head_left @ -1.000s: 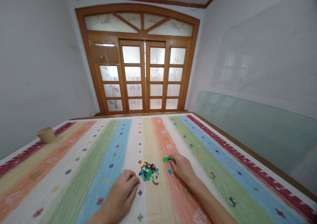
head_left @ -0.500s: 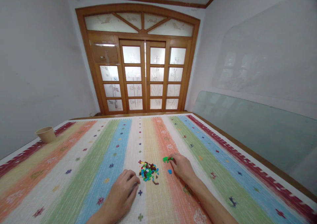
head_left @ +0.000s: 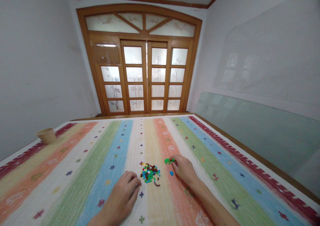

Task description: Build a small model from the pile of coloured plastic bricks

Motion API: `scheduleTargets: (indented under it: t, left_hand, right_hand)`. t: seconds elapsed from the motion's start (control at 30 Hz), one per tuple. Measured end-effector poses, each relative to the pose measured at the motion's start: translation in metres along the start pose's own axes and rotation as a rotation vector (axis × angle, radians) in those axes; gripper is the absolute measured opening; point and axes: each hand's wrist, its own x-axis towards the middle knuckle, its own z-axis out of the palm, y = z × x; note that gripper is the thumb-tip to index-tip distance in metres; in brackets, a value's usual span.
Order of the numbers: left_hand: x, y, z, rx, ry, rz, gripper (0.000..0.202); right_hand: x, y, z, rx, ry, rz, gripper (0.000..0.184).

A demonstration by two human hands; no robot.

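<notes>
A loose pile of small multicoloured plastic bricks (head_left: 149, 173) lies on a striped woven mat (head_left: 75, 172). My right hand (head_left: 183, 169) rests just right of the pile, its fingertips on a small green brick assembly (head_left: 169, 160). A single blue brick (head_left: 171, 173) lies just below those fingers. My left hand (head_left: 121, 192) is curled on the mat at the pile's lower left edge. Something small and dark shows between its fingers, but I cannot tell whether it is a brick.
A beige paper cup (head_left: 46, 135) stands on the mat's far left. A large glass pane (head_left: 257, 136) stands along the right side, beyond the mat's wooden edge. Glazed wooden doors (head_left: 145, 66) fill the far wall.
My view has levelled slightly. The hands, green assembly and brick pile stay in about the same places.
</notes>
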Motion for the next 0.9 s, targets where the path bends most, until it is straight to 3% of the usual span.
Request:
scheduleTargets:
  t: [0.5, 0.9]
  left_hand:
    - [0.0001, -0.0010, 0.0014, 0.003, 0.027, 0.021, 0.017]
    - [0.0000, -0.0005, -0.0003, 0.031, -0.019, 0.001, 0.019]
  right_hand:
    - [-0.0005, -0.0048, -0.0020, -0.034, 0.000, 0.011, 0.023]
    - [-0.0007, -0.0057, -0.0003, -0.042, 0.008, 0.013, 0.023]
